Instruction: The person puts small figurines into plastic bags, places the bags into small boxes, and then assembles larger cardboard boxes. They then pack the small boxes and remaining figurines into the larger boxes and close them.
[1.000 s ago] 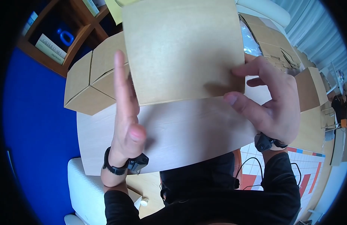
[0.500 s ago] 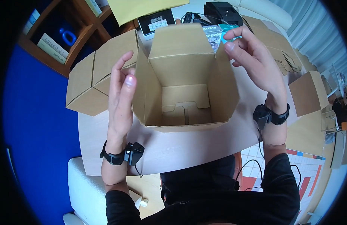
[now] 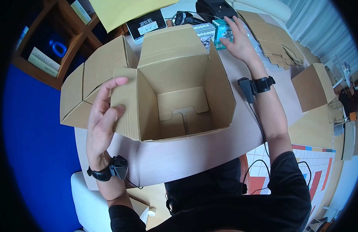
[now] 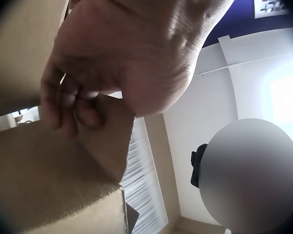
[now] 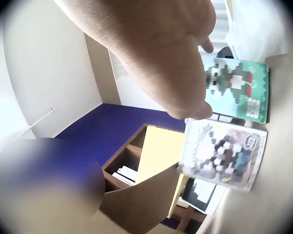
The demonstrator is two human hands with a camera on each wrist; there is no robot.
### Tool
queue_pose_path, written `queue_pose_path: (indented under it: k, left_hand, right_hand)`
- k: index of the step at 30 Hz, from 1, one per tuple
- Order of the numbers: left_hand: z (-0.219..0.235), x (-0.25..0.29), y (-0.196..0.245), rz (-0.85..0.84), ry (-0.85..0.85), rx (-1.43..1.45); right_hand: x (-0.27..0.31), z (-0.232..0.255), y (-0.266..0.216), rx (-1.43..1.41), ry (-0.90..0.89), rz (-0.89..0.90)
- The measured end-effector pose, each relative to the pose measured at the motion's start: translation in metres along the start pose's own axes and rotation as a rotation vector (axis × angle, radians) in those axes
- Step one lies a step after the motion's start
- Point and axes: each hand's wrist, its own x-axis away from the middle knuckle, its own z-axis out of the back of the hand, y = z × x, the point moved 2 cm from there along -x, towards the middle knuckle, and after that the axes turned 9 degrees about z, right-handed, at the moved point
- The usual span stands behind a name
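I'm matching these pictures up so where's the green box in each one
Head: green box, near the top, right of centre, by the right hand.
Left wrist: not in it.
Right wrist: right side, above centre.
Shared landmark: the open cardboard box, central in the head view, lower left in both wrist views.

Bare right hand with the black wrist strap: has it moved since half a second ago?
Yes: in the head view, the right hand has moved forward, closing in on the boxy black device at the far side.
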Motion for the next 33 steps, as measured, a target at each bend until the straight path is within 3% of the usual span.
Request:
queue_pose_path:
  k: [6, 9, 12, 15, 18, 21, 24, 28, 31, 33]
  left_hand:
    - [-0.002, -0.003, -0.001, 0.050, -0.044, -0.007]
    - [-0.003, -0.005, -0.001, 0.051, -0.048, -0.013]
    - [-0.005, -0.004, -0.002, 0.062, -0.045, -0.005]
    - [-0.001, -0.005, -0.006, 0.066, -0.049, -0.010]
    - [-0.003, -0.007, -0.007, 0.059, -0.054, -0.011]
    - [-0.006, -0.006, -0.004, 0.073, -0.088, 0.026]
    - [-0.005, -0.005, -0.004, 0.125, -0.129, 0.051]
    - [-0.003, -0.005, -0.003, 0.124, -0.151, -0.002]
    - [-0.001, -0.002, -0.002, 0.148, -0.181, -0.017]
    - [-0.002, -0.001, -0.001, 0.159, -0.188, -0.002]
  right_hand:
    - [-0.012, 0.011, -0.001, -0.025, -0.013, 0.031]
    - [-0.005, 0.004, 0.014, -0.046, -0.179, 0.071]
    - [-0.009, 0.020, 0.024, -0.070, -0.216, -0.030]
    - [-0.007, 0.024, 0.016, 0.012, -0.178, -0.019]
    - [-0.006, 0.024, 0.012, -0.206, -0.271, -0.190]
    - [-0.007, 0.029, 0.010, -0.136, -0.238, -0.206]
    - [-0.016, 0.047, 0.003, -0.206, 0.028, -0.100]
    - [-0.032, 0.097, -0.055, -0.658, 0.480, -0.104]
    - [-0.031, 0.117, -0.088, -1.208, 0.605, -0.134]
    - [-0.026, 0.128, -0.117, -1.264, 0.407, -0.195]
